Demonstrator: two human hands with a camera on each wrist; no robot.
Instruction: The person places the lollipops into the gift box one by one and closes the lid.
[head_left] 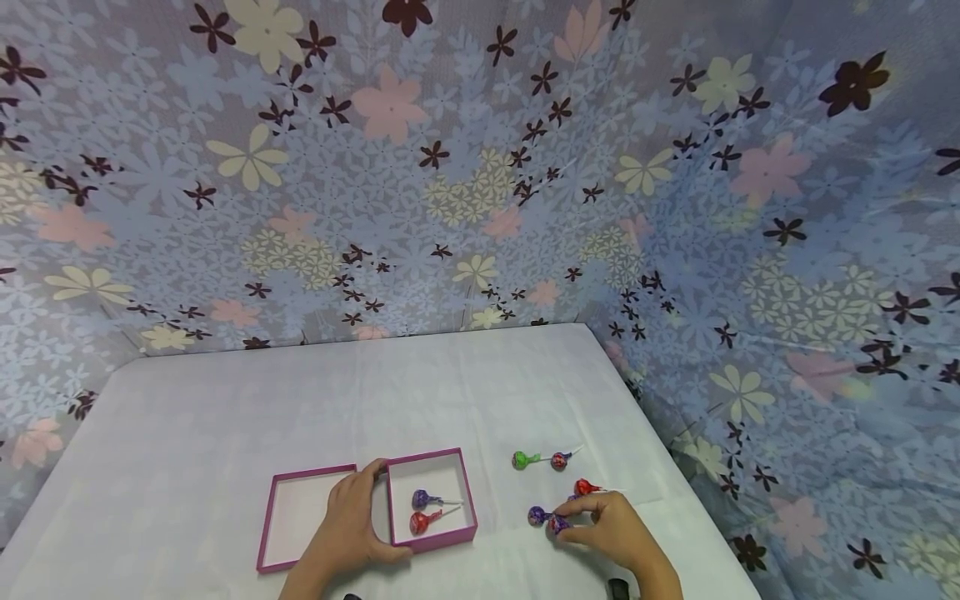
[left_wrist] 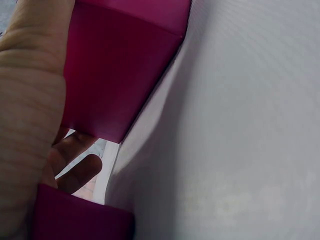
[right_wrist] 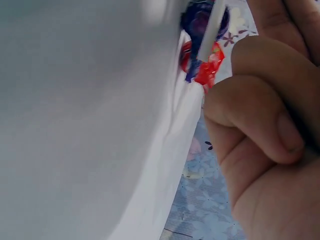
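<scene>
My left hand [head_left: 351, 525] grips the left side of a square pink-rimmed box [head_left: 442, 542], fingers at its far corner and thumb at the near one. Inside the box lie a purple-wrapped lollipop [head_left: 421, 499] and a red lollipop [head_left: 419, 522]. At the right, my right hand [head_left: 613, 527] pinches a purple lollipop [head_left: 558, 525] between thumb and fingers, low over the cloth. Another purple lollipop [head_left: 537, 516] lies just left of it. Beyond the fingers is a red lollipop [head_left: 583, 487], with a further purple wrapper partly hidden by the hand.
A second shallow pink-rimmed tray [head_left: 265, 533] stands left of the box, partly behind my left forearm. Farther back lie a green lollipop [head_left: 521, 460] and a red-and-blue one [head_left: 559, 461]. White cloth [head_left: 300, 408] covers the table, and a flowered curtain [head_left: 420, 208] hangs behind it.
</scene>
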